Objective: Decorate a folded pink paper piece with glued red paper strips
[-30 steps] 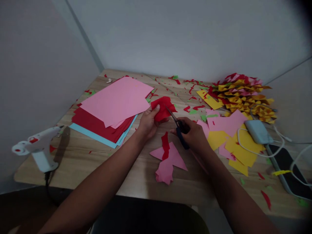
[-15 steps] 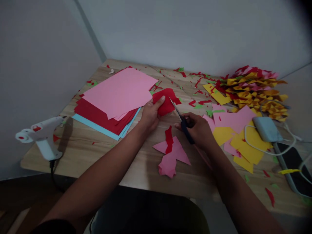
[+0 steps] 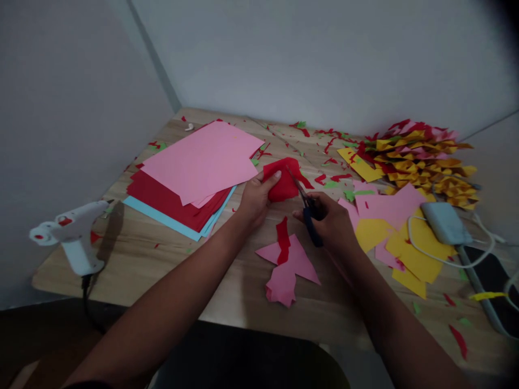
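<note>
Several yellow paper pieces (image 3: 371, 231) litter the wooden bench (image 3: 133, 265). Left hand (image 3: 256, 197) pinches red paper (image 3: 286, 188); right hand (image 3: 334, 219) grips blue-handled scissors (image 3: 312, 228).

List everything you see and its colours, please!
glue gun: one, white, red, far left
paper stack: one, pink, red, light blue, left
small item: one, white, back left
scissors: one pair, mostly dark blue, right hand
red piece: one, red, left hand
cutouts: at least two, pink, front middle
strip: one, red, on cutouts
scraps: many, red, green, scattered
loose paper: several, pink, yellow, right
paper bundle: one, mostly yellow, back right
box: one, pale, right
cables: some, white, near box
device: one, dark, right edge
sliver: one, yellow, at device
table: one, brown, underneath
walls: several, grey, behind
left hand: one, centre
right hand: one, centre
</note>
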`<state>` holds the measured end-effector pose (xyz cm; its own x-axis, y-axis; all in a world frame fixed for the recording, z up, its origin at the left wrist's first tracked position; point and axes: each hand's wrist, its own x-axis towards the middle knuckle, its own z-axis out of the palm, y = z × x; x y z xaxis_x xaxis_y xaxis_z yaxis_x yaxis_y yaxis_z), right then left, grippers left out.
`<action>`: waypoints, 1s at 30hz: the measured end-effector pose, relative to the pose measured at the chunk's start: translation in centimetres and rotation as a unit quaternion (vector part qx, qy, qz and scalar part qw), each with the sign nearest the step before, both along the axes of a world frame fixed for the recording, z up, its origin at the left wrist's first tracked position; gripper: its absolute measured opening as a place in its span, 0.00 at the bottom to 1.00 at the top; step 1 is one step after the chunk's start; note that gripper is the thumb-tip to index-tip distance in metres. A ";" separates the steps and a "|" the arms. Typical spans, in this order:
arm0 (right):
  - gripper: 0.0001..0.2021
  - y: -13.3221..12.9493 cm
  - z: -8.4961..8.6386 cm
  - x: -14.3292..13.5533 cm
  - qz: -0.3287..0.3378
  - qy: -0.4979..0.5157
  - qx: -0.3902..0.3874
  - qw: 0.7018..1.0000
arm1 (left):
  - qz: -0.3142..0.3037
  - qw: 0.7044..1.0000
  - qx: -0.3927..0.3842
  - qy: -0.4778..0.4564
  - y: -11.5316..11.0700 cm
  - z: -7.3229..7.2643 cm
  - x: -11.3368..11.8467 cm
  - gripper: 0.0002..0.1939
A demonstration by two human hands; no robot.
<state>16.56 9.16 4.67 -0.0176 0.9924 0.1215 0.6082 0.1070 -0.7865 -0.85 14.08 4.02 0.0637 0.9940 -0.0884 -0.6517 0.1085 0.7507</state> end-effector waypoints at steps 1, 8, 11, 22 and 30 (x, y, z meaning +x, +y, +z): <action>0.20 0.1 -0.1 0.1 0.001 -0.001 -0.002 1.000 | -0.004 1.000 -0.003 0.002 0.0 0.0 0.0 0.12; 0.20 0.2 0.2 0.0 0.000 -0.026 -0.032 0.999 | -0.017 1.000 0.007 0.011 0.1 -0.1 -0.3 0.12; 0.20 0.0 0.7 -0.2 0.006 -0.017 -0.039 0.999 | -0.018 1.000 0.008 0.016 0.1 -0.2 -0.3 0.14; 0.20 -0.3 0.7 -0.2 0.012 -0.018 -0.023 1.000 | -0.048 0.999 -0.005 0.008 0.1 -0.2 -0.5 0.15; 0.20 0.1 0.0 0.0 -0.004 -0.018 0.012 1.000 | -0.051 0.998 -0.003 0.035 0.0 -0.6 -0.4 0.17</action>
